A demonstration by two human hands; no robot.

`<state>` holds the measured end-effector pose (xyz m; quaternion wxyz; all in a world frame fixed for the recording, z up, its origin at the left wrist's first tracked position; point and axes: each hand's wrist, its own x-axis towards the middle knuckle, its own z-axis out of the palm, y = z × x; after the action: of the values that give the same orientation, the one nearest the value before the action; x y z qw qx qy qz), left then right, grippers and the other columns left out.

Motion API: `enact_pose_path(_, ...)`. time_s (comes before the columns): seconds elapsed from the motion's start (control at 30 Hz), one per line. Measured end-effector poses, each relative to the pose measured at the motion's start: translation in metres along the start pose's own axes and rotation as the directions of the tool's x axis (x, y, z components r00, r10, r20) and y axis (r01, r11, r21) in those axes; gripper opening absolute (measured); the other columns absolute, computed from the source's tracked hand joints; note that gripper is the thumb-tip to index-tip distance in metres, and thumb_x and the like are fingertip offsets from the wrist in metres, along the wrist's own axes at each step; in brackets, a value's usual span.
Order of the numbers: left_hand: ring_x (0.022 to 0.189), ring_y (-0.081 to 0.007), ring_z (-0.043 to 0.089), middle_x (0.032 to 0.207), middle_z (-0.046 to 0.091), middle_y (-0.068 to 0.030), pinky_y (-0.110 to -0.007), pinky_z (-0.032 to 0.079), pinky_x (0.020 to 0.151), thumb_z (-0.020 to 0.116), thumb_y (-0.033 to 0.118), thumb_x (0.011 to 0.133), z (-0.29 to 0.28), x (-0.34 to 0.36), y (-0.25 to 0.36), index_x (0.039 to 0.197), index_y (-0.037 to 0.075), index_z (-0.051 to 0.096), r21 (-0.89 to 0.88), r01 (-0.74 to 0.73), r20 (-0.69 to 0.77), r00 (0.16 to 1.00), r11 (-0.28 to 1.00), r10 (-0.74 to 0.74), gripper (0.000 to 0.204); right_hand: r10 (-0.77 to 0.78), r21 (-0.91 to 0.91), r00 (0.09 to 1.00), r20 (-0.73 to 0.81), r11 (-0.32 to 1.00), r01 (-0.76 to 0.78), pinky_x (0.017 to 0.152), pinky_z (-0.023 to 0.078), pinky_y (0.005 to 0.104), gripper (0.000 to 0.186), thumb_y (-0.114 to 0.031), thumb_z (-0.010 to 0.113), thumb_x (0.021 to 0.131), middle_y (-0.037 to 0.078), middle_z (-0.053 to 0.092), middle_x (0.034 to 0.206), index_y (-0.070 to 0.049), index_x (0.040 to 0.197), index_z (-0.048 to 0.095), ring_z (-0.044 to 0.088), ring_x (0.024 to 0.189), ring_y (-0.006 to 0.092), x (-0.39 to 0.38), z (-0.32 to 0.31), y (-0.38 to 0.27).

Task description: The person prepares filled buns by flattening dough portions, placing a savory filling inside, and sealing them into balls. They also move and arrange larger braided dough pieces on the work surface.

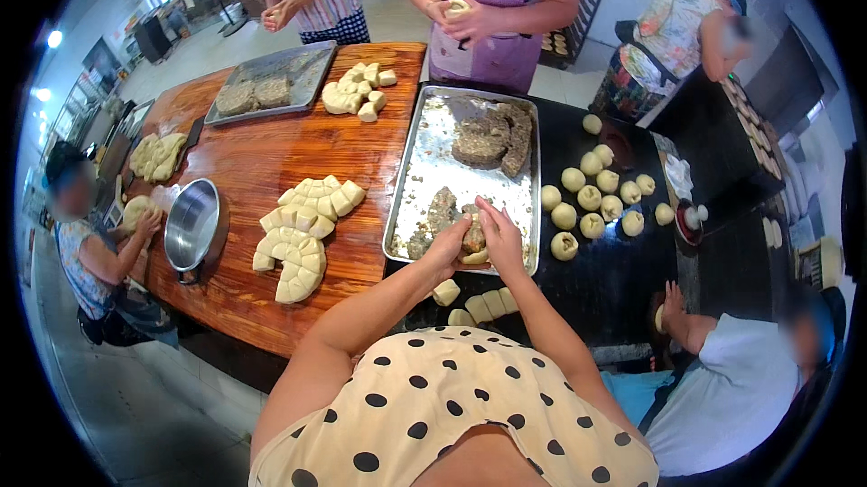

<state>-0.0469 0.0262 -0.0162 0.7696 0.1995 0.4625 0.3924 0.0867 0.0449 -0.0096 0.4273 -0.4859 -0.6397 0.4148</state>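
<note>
Over the near edge of the metal tray (424, 139), she is cupping a dough piece (474, 255) in her left hand (449, 248) while her right hand (499, 236) is pinching brown filling (472, 232) onto it, fingers curled close, so crumbs are falling back in the tray.

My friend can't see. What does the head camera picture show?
Both of a person's hands, left hand and right hand, press brown filling into a piece of dough over a metal tray. Filled dough balls sit on the black table; cut dough pieces lie on the wooden table.
</note>
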Motion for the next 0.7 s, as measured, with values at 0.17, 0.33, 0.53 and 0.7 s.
enact_pose_path(0.17, 0.096, -0.0214, 0.068, 0.11, 0.062, -0.0091, -0.045, 0.063, 0.076, 0.042, 0.046, 0.104, -0.004, -0.005, 0.007, 0.126, 0.008, 0.05, 0.102, -0.014, -0.04, 0.999, 0.995, 0.018, 0.045, -0.249, -0.154, 0.966, 0.075, 0.954, 0.257, 0.114, 0.032, 0.0348, 0.037, -0.022, 0.055, 0.1, 0.01, 0.063, 0.131, -0.002, 0.131, 0.061, 0.056, 0.124, 0.0214, 0.0, -0.013, -0.015)
enact_pose_path(0.33, 0.105, -0.0245, 0.066, 0.122, 0.06, -0.0134, -0.046, 0.062, 0.079, 0.042, 0.057, 0.1, 0.014, -0.007, 0.025, 0.133, 0.007, 0.047, 0.211, -0.029, 0.11, 0.994, 0.977, 0.005, 0.06, 0.308, 0.598, 0.951, 0.001, 0.763, -0.247, 0.105, 0.042, 0.0333, 0.037, -0.025, 0.054, 0.101, 0.011, 0.064, 0.125, 0.002, 0.124, 0.062, 0.06, 0.115, 0.0217, 0.005, -0.012, 0.015)
enact_pose_path(0.53, 0.115, -0.0262, 0.062, 0.129, 0.06, -0.0125, -0.047, 0.054, 0.096, 0.039, 0.07, 0.095, 0.01, -0.001, 0.032, 0.133, 0.008, 0.052, -0.024, 0.052, 0.271, 0.962, 0.998, -0.043, 0.074, 0.497, 0.91, 0.867, 0.034, 0.343, -0.232, 0.091, 0.048, 0.033, 0.028, -0.027, 0.055, 0.1, 0.008, 0.067, 0.106, -0.002, 0.104, 0.067, 0.063, 0.101, 0.0193, 0.008, -0.014, -0.004)
enact_pose_path(0.7, 0.1, -0.0167, 0.064, 0.112, 0.064, -0.0051, -0.032, 0.052, 0.085, 0.051, 0.064, 0.095, 0.038, -0.004, -0.01, 0.122, 0.007, 0.058, -0.123, -0.268, -0.096, 0.962, 0.956, 0.257, 0.063, 0.421, 0.722, 0.859, -0.293, 0.686, -0.09, 0.094, 0.046, 0.0329, 0.026, -0.024, 0.055, 0.1, 0.009, 0.066, 0.111, -0.001, 0.106, 0.066, 0.061, 0.102, 0.0182, -0.007, 0.015, -0.016)
